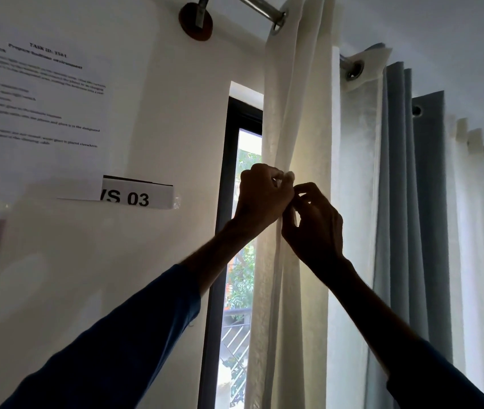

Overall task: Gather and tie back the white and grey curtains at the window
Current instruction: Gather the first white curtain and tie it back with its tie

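Observation:
A white curtain point(296, 107) hangs gathered into a narrow bundle from a metal rod point(260, 8) at the window's left side. My left hand point(264, 199) grips the bundle at its waist, pinching a small white end of fabric or tie point(289, 175) at the fingertips. My right hand point(314, 222) meets it from the right, its fingers curled and pinching the same gathered cloth. Grey curtains point(409, 178) hang in loose folds to the right, mixed with more sheer white panels point(355, 160).
The dark window frame point(223, 219) stands left of the bundle, with greenery and a railing behind the glass. On the white wall to the left are a printed task sheet point(37, 93) and a label reading "S 03" point(137, 197). A round rod bracket point(195, 23) is fixed above.

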`<state>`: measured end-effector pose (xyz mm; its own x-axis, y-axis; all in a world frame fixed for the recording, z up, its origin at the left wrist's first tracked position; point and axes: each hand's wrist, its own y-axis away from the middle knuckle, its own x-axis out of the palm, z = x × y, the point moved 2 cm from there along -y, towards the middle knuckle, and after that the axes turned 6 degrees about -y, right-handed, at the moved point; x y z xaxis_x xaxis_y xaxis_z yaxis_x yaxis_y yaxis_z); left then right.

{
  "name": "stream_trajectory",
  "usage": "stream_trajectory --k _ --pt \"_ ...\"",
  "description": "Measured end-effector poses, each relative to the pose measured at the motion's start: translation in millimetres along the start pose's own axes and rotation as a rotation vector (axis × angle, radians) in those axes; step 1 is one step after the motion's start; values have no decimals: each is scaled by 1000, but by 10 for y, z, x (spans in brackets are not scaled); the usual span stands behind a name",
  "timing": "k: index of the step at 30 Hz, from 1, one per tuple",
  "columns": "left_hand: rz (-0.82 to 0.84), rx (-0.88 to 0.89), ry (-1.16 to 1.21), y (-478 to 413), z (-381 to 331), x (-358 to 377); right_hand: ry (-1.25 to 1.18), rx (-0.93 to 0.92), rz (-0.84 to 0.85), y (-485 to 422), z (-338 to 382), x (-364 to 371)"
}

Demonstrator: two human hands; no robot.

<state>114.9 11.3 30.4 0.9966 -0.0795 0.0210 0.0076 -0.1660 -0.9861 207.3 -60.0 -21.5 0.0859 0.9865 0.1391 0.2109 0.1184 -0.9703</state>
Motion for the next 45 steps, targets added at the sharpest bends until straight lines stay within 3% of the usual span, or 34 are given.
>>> stream_trajectory --k 4,7,10,13,17,22,27,31,35,45 --pt "-15 -94 -32 -59 31 43 -156 -66 55 15 -67 -95" --pt "21 -89 -46 -62 80 77 -102 -36 -10 -63 -263 -169" --pt "36 -51 -74 -40 101 71 7 197 -106 -229 -579 -155" --pt "44 -46 -172 -84 130 21 -48 446 -7 -397 -830 -16" --pt "57 -58 -287 -137 182 -39 -108 524 88 -541 -958 238" --pt "24 67 -398 -151 303 -96 -113 413 -46 -666 -806 367" --pt "63 268 -508 -154 382 -185 -131 217 109 -861 -241 629" --pt "9 151 -462 -215 556 -250 -242 56 62 -1093 279 676" --pt "6 82 -519 -228 682 -323 -228 -121 80 -964 363 692" --pt "-5 244 -398 -79 595 -193 -79 149 40 -297 -551 468"
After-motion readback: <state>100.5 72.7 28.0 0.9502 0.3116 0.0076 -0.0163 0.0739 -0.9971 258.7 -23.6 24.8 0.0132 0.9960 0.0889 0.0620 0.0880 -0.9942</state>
